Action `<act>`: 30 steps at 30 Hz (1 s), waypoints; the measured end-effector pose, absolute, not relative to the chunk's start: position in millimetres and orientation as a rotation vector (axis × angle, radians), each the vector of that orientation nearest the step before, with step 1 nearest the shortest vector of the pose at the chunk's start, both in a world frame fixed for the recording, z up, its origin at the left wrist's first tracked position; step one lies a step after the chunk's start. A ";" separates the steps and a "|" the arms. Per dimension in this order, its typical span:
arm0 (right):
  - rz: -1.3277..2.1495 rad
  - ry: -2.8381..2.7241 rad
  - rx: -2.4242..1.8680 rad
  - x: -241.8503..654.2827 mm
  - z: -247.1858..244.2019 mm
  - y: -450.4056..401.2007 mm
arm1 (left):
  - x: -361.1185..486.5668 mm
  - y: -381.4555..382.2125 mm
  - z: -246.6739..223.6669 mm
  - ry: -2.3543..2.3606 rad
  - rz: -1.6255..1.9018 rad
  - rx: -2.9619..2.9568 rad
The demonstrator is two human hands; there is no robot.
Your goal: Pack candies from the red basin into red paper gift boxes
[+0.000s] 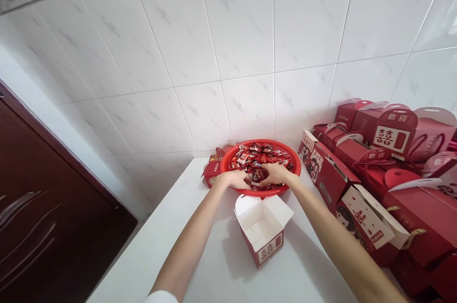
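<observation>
Wrapped candies (pixel 257 158), mostly red and brown, fill a round red plastic basket (pixel 295 162) against the wall. Both of my hands reach over its near rim into them. My left hand (pixel 238 179) is open at the near left of the pile, its fingertips partly hidden at the candies. Beside it my right hand (pixel 275 174) is open too, thumb and fingers apart and curved down onto the wrappers. Below my hands stands a small red gift box (pixel 262 236) with its white flaps raised; the part of its inside that shows is bare white.
Stacks of red gift boxes (pixel 389 139) with handles crowd the right side. Another red box (pixel 211 172) stands left of the basket. The white tabletop (pixel 171 227) meets a tiled wall (pixel 246 108). A dark brown door (pixel 46 208) is at the left.
</observation>
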State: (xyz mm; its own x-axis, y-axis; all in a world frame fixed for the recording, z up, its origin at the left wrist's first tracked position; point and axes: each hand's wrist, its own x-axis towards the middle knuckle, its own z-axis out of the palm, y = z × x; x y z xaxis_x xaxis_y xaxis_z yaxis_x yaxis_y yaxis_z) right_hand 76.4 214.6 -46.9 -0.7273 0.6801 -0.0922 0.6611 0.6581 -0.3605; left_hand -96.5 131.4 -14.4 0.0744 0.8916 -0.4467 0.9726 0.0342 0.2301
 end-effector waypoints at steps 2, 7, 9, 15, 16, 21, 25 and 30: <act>0.505 -2.831 -1.144 68.9 -50.9 216.8 | -88.8 143.3 -17.8 1.813 -0.360 1.832; 0.581 -2.761 -1.133 67.5 -59.8 228.2 | -79.4 159.2 -34.6 1.783 -0.382 1.882; 0.624 -2.715 -1.100 68.7 -63.6 232.7 | -79.1 162.7 -43.3 1.791 -0.354 1.924; 0.586 -2.694 -1.095 66.5 -67.5 232.8 | -79.7 171.3 -61.5 1.796 -0.266 1.907; 0.552 -2.707 -1.096 66.2 -66.6 231.4 | -79.6 171.9 -62.3 1.800 -0.249 1.917; 0.503 -2.751 -1.087 65.3 -61.6 225.2 | -79.3 171.1 -60.3 1.796 -0.230 1.960; 0.488 -2.768 -1.072 63.6 -63.6 224.7 | -80.2 170.9 -61.8 1.806 -0.225 1.940; 0.505 -2.775 -1.051 62.5 -67.7 227.1 | -79.7 172.7 -63.7 1.862 -0.253 1.942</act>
